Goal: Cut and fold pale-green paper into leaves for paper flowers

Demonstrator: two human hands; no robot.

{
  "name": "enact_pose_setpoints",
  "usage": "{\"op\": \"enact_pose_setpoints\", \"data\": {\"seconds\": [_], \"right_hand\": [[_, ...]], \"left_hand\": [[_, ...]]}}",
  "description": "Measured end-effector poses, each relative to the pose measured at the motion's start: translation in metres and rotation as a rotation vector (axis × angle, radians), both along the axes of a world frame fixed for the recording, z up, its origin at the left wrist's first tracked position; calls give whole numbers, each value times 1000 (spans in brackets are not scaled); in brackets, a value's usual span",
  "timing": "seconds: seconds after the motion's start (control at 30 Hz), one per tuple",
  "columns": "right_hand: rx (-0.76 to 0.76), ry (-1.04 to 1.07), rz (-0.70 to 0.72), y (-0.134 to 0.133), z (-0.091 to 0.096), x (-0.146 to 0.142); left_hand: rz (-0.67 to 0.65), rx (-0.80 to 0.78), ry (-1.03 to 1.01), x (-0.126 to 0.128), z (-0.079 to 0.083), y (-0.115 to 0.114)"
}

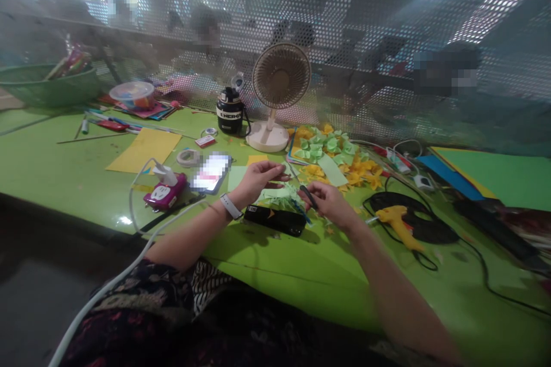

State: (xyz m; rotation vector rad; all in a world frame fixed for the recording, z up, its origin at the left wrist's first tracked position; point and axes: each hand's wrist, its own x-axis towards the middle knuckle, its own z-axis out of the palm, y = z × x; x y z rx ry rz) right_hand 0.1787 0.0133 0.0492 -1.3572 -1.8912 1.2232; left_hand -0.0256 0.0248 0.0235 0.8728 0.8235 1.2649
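Our left hand (258, 179) has its fingers together just above the green paper scraps (278, 195), though we can't tell if it's pinching anything; that's light, floppy stuff, best taken by an edge. Our right hand (329, 203) has its fingers closed on a small dark piece (308, 196), which looks stiff enough to grip anywhere.

A small dark object (308, 196), too blurred to name, is pinched upright-tilted in the right hand's fingers (322, 198); the left hand (258, 179) hovers just beside it, fingers curled, whether holding anything hidden; pale green paper scraps (275, 194) lie crumpled on the bench (86, 149) directly beneath both hands; thin blue strips (301, 211) lie among them, touching their right edge.
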Motion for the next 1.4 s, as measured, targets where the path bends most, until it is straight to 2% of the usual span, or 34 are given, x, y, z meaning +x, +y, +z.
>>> {"op": "enact_pose_setpoints", "data": {"seconds": [0.33,1.13,1.4], "right_hand": [[-39,32,20,3,-2,4],[-8,-16,-20,-3,6,1],[18,-12,11,1,-2,3]], "left_hand": [[-45,-1,41,1,4,-2],[-22,30,63,-4,-1,3],[-6,14,72,-4,5,2]]}}
